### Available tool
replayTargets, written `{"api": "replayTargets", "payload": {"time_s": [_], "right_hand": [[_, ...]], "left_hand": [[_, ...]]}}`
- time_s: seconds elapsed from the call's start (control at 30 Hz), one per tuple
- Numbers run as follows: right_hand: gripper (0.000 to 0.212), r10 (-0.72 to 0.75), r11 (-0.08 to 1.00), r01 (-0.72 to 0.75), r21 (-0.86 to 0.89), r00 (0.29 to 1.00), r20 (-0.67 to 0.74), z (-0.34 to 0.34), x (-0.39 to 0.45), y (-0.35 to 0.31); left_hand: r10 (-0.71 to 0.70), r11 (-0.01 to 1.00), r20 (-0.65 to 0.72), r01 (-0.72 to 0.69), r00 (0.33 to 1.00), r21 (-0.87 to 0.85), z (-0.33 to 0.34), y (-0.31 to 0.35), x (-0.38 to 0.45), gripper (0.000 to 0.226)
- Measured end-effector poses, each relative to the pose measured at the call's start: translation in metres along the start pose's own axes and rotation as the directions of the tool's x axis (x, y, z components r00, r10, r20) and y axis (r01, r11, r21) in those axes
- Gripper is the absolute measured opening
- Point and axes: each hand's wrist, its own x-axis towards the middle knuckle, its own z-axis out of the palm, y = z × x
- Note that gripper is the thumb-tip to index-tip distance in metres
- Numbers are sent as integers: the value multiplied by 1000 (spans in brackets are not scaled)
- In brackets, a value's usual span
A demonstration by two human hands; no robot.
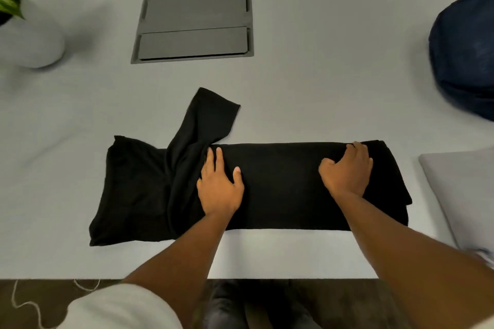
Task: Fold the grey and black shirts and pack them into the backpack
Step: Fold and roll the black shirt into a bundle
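Black shirt (267,184) lies near the front edge of the surface (294,88), folded lengthwise into a long band running left to right. It is the landmark for everything below.

Left hand (220,184): flat on the shirt just left of its middle, fingers (213,157) straight and released, pressing the cloth. Right hand (347,168): near the shirt's right end, fingers curled down at the far edge; I cannot tell whether they pinch the hem or only press.

Step in hand, by my reading: flattening the band before the crosswise fold. One sleeve (211,115) sticks out past the far edge, left of your left hand, and the left end is rumpled. Tuck that sleeve onto the band first, smooth outward, then bring the right end over. Keep the left palm down as an anchor so the layers do not slide.

Grey shirt (459,184): pale folded cloth just right of the black shirt, probably it; partly out of frame.

Backpack (465,56): dark blue bulk beyond and right of the shirt, well apart; opening not visible.

Beyond the shirt: recessed cable hatch (195,25), flush, no obstacle. Far left: white plant pot (34,43), clear of the work.
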Motion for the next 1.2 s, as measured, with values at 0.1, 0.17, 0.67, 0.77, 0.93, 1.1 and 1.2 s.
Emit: {"api": "replayTargets", "payload": {"time_s": [0.1,0.17,0.67,0.77,0.93,1.1,1.2], "right_hand": [[51,-59,995,61,85,998,-22,11,-28,-37],[40,-139,965,136,225,990,-2,20,-50,-69],[41,25,625,-602,498,653,757,45,-84,-259],[18,47,652,-624,431,600,799,34,-82,-278],[31,-88,499,-690,525,562,823,18,-89,-304],[42,-382,158,-806,571,483,788,-6,-97,-328],[41,-447,153,-780,606,492,747,-32,-99,-346]], "left_hand": [[-47,993,-85,37,995,-114,-23,6,4,38],[-168,950,-115,129,979,-284,-41,7,12,17],[-193,656,655,592,731,-468,-144,-46,105,9],[-103,735,719,539,688,-411,-163,-54,115,13],[20,703,765,535,644,-469,-189,-75,123,18],[157,483,681,546,715,-685,-220,-100,132,11],[190,552,624,442,758,-707,-229,-105,129,30]]}}
